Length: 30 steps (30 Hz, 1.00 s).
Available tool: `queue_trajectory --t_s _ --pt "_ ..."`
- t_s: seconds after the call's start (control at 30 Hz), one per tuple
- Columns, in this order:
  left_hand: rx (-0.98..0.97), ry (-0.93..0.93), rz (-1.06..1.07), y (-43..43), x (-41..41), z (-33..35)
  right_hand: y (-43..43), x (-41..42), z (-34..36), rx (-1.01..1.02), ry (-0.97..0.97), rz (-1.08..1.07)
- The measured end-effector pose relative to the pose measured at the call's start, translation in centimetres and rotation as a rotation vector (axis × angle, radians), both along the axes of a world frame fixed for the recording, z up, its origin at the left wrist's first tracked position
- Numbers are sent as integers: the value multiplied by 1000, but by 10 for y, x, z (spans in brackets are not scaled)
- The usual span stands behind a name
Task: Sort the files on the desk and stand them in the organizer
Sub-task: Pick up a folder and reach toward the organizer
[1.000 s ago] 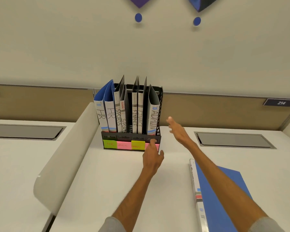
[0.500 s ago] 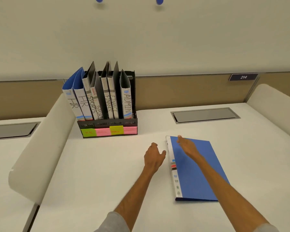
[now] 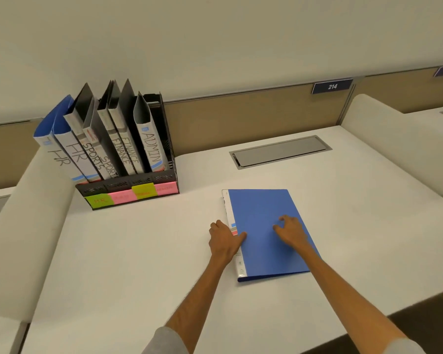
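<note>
While seven files already stood spine-out in the black mesh desk organizer (image 3: 128, 190), two marked HR, two SPORTS, two FINANCE and one ADMIN, a single flat blue plastic folder with a white spine strip (image 3: 264, 213) lay on the white desk (image 3: 138, 264), well apart from the organizer and nearer the person. Most of the sorting therefore looked done, with this folder the only one in view left to stand up. The left hand (image 3: 224, 241) sat at the folder's spine edge, thumb laid on the blue cover and fingers curled down beside the spine; whether they had got under the edge could not be told. The right hand (image 3: 290, 231) rested on the cover with loosely bent fingers, tips touching, grasping nothing. The spine label was too small to read. Since the ADMIN section held one file against two in the others, the folder probably belonged there.
</note>
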<state>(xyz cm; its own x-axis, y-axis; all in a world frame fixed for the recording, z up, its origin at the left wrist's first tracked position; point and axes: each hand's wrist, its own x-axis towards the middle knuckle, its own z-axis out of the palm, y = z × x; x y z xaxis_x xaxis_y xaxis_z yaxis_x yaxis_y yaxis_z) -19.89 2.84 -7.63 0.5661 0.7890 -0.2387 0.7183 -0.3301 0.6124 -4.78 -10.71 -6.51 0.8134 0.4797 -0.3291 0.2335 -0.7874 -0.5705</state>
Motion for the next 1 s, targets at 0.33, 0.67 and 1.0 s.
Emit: queue_trajectory --t_s 0.33,0.67,1.0 --pt "-241 -89 145 -17 10 -10 -28 -2 -30 -166 -153 -47" --pt "-434 -423 244 -13 18 5 -22 -4 -26 -124 -107 -86" --pt "-369 -545 341 14 14 55 16 6 8 28 34 3"
